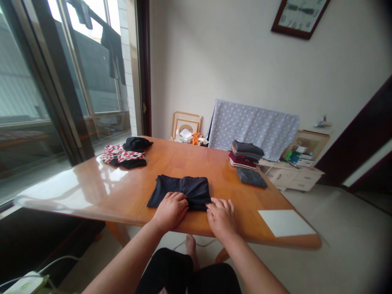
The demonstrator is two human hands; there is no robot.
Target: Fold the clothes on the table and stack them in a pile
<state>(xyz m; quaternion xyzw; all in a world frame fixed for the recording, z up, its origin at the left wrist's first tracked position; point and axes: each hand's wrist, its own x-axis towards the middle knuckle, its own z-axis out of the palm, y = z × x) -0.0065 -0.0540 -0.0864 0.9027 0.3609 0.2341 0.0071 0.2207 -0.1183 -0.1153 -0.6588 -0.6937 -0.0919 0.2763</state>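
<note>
A dark navy garment (180, 192), folded into a rough rectangle, lies near the front edge of the wooden table (180, 159). Its kind does not show. Creases run across the middle. My left hand (171, 210) rests over the near edge at the middle, fingers bent and gripping the cloth there. At the near right corner, my right hand (222, 216) has its thumb and fingertips closed on the cloth's edge. Any fold beneath my left palm is hidden.
At the back right stands a stack of folded clothes (246, 154), with a folded grey garment (251, 178) before it. A rumpled patterned and black clothes heap (125, 154) lies back left. A white sheet (286, 223) lies at the right corner. A spotted cloth (251, 126) hangs behind.
</note>
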